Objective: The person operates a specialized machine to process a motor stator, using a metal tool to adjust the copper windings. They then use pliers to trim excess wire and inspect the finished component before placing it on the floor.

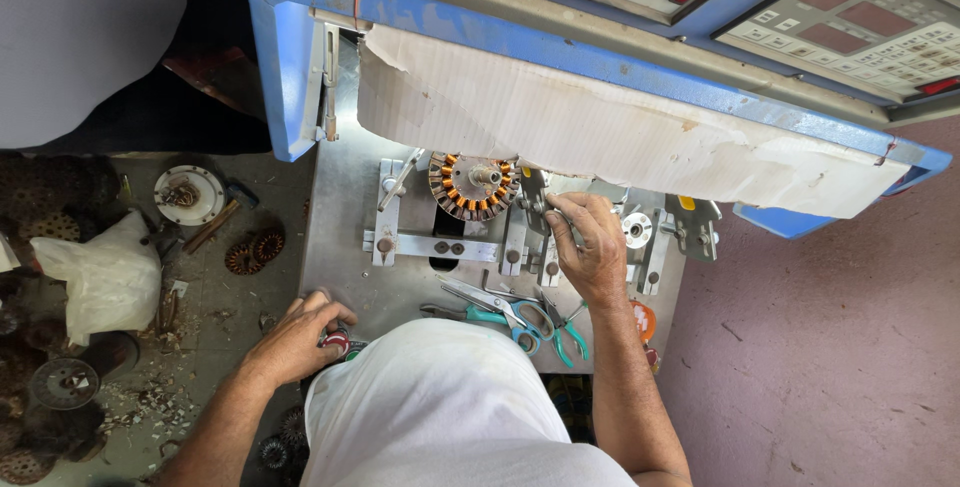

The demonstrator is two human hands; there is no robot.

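Note:
A round stator (472, 187) with copper-wound teeth sits in the clamp of a winding machine on a metal plate (340, 237). My right hand (590, 242) rests on the fixture just right of the stator, fingers curled around a small metal lever or knob. At the plate's front left edge, my left hand (295, 339) closes over a small red and silver object (337, 343). My white shirt hides the plate's front middle.
Teal-handled scissors (500, 309) and green-handled pliers (562, 327) lie on the plate near my right forearm. A torn white cardboard sheet (620, 127) hangs over the blue machine frame. On the floor at left: a white plastic bag (100, 277), spare stators (255, 250), wire scraps.

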